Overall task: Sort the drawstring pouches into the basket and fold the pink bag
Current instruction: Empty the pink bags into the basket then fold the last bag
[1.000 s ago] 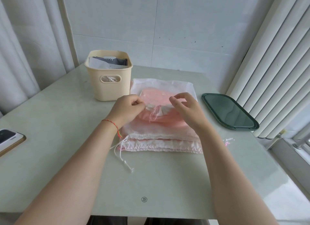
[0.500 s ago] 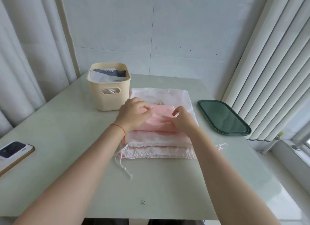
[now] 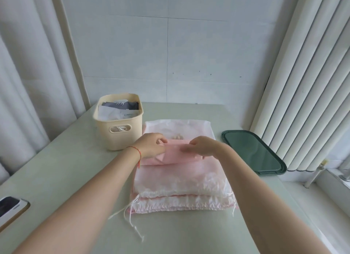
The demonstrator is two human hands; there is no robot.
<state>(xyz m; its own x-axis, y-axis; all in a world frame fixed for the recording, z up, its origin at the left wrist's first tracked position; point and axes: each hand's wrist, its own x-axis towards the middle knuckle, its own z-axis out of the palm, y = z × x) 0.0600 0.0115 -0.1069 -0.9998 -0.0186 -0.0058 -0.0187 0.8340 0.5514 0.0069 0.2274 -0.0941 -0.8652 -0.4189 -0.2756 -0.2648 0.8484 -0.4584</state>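
Pink bag (image 3: pixel 177 155) at frame centre is pinched along its top edge by left hand (image 3: pixel 151 146) and right hand (image 3: pixel 201 146), atop stacked pouches (image 3: pixel 181 193) beside the basket (image 3: pixel 118 125). Folding seems underway; next, press the crease flat.

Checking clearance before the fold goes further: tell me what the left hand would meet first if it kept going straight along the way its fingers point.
The left hand points rightward along the pink bag. It would probably meet the right hand first, which grips the same fold; depth is hard to judge.
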